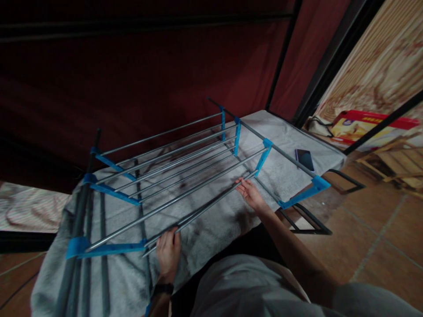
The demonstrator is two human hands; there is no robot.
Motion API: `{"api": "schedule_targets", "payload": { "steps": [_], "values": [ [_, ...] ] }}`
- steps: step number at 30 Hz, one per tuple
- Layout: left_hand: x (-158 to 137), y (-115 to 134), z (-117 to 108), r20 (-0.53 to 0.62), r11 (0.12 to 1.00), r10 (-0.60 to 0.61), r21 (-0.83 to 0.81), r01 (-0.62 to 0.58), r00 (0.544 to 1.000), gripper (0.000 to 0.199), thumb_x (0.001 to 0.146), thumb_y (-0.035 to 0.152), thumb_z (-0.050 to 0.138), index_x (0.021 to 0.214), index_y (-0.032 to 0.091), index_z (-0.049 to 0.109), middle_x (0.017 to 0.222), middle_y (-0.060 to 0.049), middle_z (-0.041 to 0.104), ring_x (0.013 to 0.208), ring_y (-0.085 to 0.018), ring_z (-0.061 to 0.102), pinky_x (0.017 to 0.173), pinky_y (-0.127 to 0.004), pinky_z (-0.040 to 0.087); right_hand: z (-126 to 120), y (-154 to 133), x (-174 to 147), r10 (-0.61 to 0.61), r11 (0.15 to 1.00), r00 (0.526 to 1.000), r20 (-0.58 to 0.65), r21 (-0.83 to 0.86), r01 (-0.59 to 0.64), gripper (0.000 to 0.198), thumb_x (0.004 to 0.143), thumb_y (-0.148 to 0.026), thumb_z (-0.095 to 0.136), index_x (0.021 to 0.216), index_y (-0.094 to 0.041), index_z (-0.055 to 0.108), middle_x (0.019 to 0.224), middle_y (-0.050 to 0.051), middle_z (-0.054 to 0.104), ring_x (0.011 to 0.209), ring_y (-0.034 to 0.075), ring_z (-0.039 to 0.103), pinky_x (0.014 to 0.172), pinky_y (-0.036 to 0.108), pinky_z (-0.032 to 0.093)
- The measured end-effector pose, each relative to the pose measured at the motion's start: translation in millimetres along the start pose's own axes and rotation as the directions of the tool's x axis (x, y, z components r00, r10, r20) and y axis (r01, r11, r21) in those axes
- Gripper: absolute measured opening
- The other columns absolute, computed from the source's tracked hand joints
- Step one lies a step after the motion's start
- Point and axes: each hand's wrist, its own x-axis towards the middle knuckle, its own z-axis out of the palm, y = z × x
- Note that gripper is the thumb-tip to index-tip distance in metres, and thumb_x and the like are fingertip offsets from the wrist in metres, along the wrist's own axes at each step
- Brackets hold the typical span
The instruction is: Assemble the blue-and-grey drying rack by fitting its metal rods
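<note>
A partly assembled rack of grey metal tubes and blue plastic connectors lies across a grey cloth. My left hand [168, 251] is closed around a thin metal rod [206, 209] near its left end, and that end sticks out free beside the front left blue connector [112, 249]. Toward the other end, my right hand [249, 193] pinches the rod just short of a blue connector [262, 158]. A shadow or second rod runs close alongside; I cannot tell which. Behind it, a fixed crossbar [180, 200] spans the left and right connectors.
Loose grey tubes [104, 264] lie at the left on the cloth [224, 224]. A dark phone [304, 159] rests at the right, near black metal handles [346, 189]. Dark red fabric [158, 79] rises behind. A red and yellow box [360, 125] and wooden stool [401, 163] stand farther right.
</note>
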Motion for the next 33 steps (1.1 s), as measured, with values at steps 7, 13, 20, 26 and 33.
{"api": "schedule_targets", "payload": {
  "steps": [7, 13, 20, 26, 33],
  "values": [
    [1, -1, 5, 0.004, 1.0, -0.011, 0.004, 0.011, 1.0, 0.019, 0.098, 0.029, 0.042, 0.109, 0.027, 0.058, 0.089, -0.007, 0.068, 0.084, -0.026, 0.065, 0.076, -0.044, 0.048, 1, -5, 3, -0.031, 0.999, 0.999, -0.008, -0.013, 0.031, 0.011, 0.081, -0.027, 0.077, 0.087, -0.024, 0.068, 0.092, -0.001, 0.075, 0.081, 0.012, 0.071, 0.075, 0.023, 0.059],
    [2, 3, 3, 0.002, 1.0, -0.02, 0.008, 0.019, 1.0, 0.02, 0.097, 0.027, 0.044, 0.107, 0.02, 0.06, 0.086, -0.008, 0.068, 0.083, -0.026, 0.063, 0.078, -0.041, 0.046, 0, -8, 3, -0.058, 0.997, 0.998, 0.001, -0.05, 0.058, 0.012, 0.079, -0.026, 0.079, 0.085, -0.026, 0.069, 0.094, -0.002, 0.075, 0.086, 0.013, 0.07, 0.079, 0.025, 0.06],
    [2, 3, 4, -0.052, 1.0, 0.013, 0.001, -0.013, 0.999, 0.019, 0.097, 0.025, 0.046, 0.107, 0.021, 0.062, 0.088, -0.007, 0.07, 0.084, -0.022, 0.063, 0.077, -0.036, 0.044, -2, -8, 1, -0.063, 0.994, 0.998, -0.016, -0.085, 0.061, 0.016, 0.078, -0.031, 0.08, 0.088, -0.026, 0.069, 0.093, -0.003, 0.074, 0.081, 0.013, 0.07, 0.08, 0.026, 0.059],
    [3, 3, 4, -0.097, 0.997, 0.081, 0.027, -0.079, 0.992, 0.017, 0.096, 0.023, 0.051, 0.108, 0.022, 0.062, 0.089, -0.006, 0.071, 0.081, -0.022, 0.063, 0.076, -0.037, 0.045, 2, -12, 1, -0.074, 0.99, 0.997, -0.017, -0.122, 0.071, 0.02, 0.073, -0.037, 0.083, 0.084, -0.027, 0.069, 0.087, -0.004, 0.075, 0.077, 0.013, 0.069, 0.079, 0.027, 0.058],
    [2, 4, 2, -0.092, 0.998, 0.056, -0.002, -0.057, 0.994, 0.021, 0.095, 0.021, 0.05, 0.112, 0.022, 0.062, 0.095, -0.007, 0.072, 0.087, -0.023, 0.065, 0.078, -0.038, 0.045, 6, -14, -2, -0.058, 0.994, 0.998, -0.03, -0.095, 0.055, 0.02, 0.073, -0.036, 0.084, 0.083, -0.026, 0.069, 0.084, -0.005, 0.074, 0.074, 0.012, 0.068, 0.078, 0.025, 0.058]
  ]
}}
